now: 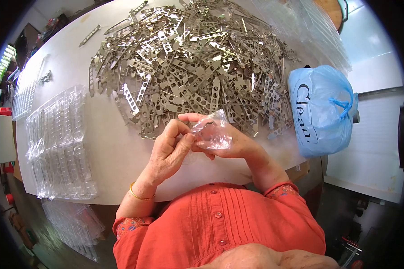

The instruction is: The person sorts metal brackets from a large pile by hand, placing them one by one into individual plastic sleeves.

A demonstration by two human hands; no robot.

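A small crinkled clear plastic bag (219,140) is held up in front of my chest, over the near edge of a heap of metal strips (188,76). My left hand (171,144) pinches its left edge between thumb and bent index finger. Behind the plastic, my right hand (237,144) supports it from the right, one finger reaching across toward my left hand. The bag covers most of the right fingers. Through the film a dark curved line shows. The strips are flat, silvery and punched with rows of holes.
Clear plastic trays (60,143) lie stacked on the left of the white table (116,170). A blue plastic bag (323,112) stands at the right, with clear sheets (307,31) behind it. A small metal piece (46,76) and a lone strip (90,36) lie at the far left.
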